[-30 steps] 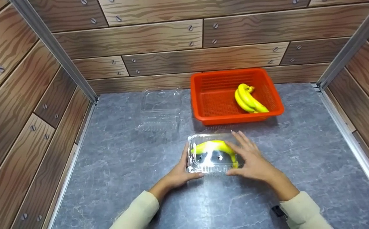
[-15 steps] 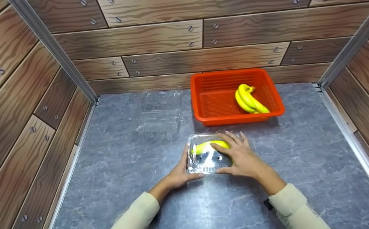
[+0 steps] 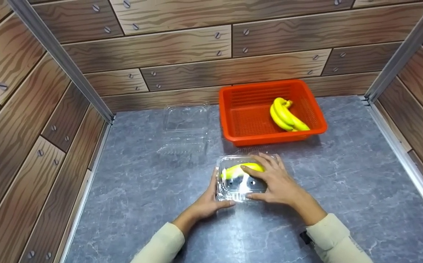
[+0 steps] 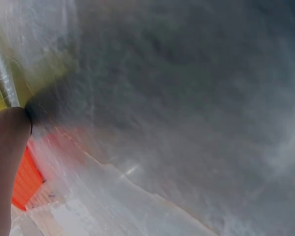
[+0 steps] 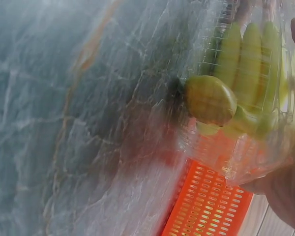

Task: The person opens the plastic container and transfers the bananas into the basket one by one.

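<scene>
A clear plastic clamshell box (image 3: pixel 223 194), its lid down, sits on the grey table with yellow bananas (image 3: pixel 243 170) showing through the top. My left hand (image 3: pixel 204 204) grips the box's left end, thumb along the near edge. Over the right part of the lid spreads my right hand (image 3: pixel 277 185), thumb at the near edge, several fingers toward the far edge and the index finger on top. It hides the right end of the fruit. In the right wrist view, several bananas (image 5: pixel 248 64) show through the box's wall. Only a finger (image 4: pixel 7 147) shows in the left wrist view.
Behind the box stands an orange-red plastic basket (image 3: pixel 269 139) holding a bunch of bananas (image 3: pixel 283 115) on its right side. Left of it lies another clear clamshell box (image 3: pixel 186 120), opened out. Wood-patterned walls (image 3: pixel 182 44) enclose the table at the back and both sides.
My right hand has shifted left, from the box's right end onto its lid, covering more of the fruit. My left hand keeps its hold on the left end.
</scene>
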Available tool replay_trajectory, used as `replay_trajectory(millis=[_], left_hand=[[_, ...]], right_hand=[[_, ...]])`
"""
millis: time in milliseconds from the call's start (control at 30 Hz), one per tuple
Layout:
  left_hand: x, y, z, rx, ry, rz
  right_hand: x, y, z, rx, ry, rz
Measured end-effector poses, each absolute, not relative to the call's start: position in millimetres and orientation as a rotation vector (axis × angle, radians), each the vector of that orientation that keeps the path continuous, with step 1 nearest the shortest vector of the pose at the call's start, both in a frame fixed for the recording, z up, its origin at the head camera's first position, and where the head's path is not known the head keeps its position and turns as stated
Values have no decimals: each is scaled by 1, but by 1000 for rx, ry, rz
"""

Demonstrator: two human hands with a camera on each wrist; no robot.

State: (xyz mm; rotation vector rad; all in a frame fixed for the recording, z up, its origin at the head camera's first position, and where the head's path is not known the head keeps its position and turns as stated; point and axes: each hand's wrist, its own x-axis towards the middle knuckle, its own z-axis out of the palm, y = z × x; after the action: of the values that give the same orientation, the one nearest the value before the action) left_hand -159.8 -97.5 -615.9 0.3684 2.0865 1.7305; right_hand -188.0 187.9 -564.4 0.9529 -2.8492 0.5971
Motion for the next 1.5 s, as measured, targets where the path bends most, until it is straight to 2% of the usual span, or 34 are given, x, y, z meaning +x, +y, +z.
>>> replay_trajectory(millis=[1500], left_hand=[[-160, -96, -615, 389, 2110, 1719]], right_hand=[[-187, 189, -569, 921, -2847, 680]])
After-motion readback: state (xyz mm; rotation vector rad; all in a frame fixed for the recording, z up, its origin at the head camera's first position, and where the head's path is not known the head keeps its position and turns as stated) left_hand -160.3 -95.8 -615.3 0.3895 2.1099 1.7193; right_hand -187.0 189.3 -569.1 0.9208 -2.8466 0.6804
